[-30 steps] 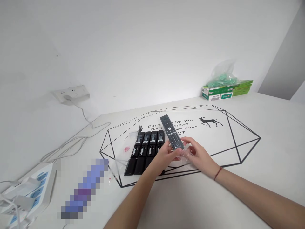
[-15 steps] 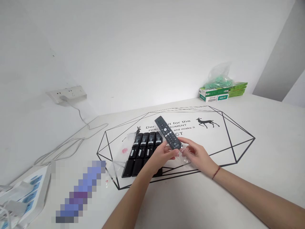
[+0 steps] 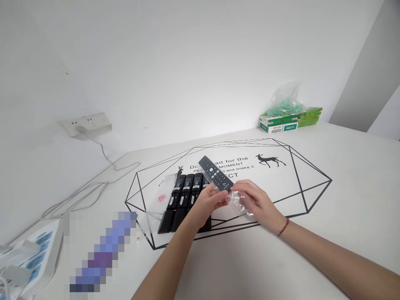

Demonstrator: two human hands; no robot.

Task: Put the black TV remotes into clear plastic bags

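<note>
A black remote control (image 3: 218, 174) is held slantwise above the table, buttons facing up, its lower end toward me. My left hand (image 3: 208, 205) grips that lower end with the thumb on top. Clear plastic film (image 3: 239, 203) hangs around the same end. My right hand (image 3: 254, 199) has its fingers closed on the film, close by the remote's corner. Under and left of my left hand lie several black remotes (image 3: 184, 200) side by side, backs up, with battery bays uncovered and labels showing. My left hand and forearm hide part of this row.
A clear plastic bag (image 3: 161, 204) with a red mark lies left of the row. Green and white boxes (image 3: 278, 121) stand against the wall, topped by a bag with green contents (image 3: 286, 106). At left are a power strip (image 3: 40, 258), cables (image 3: 93, 187) and a blurred-out object (image 3: 104, 254).
The held remote has tilted further left and dropped slightly. More of the plastic film now shows bunched between my hands.
</note>
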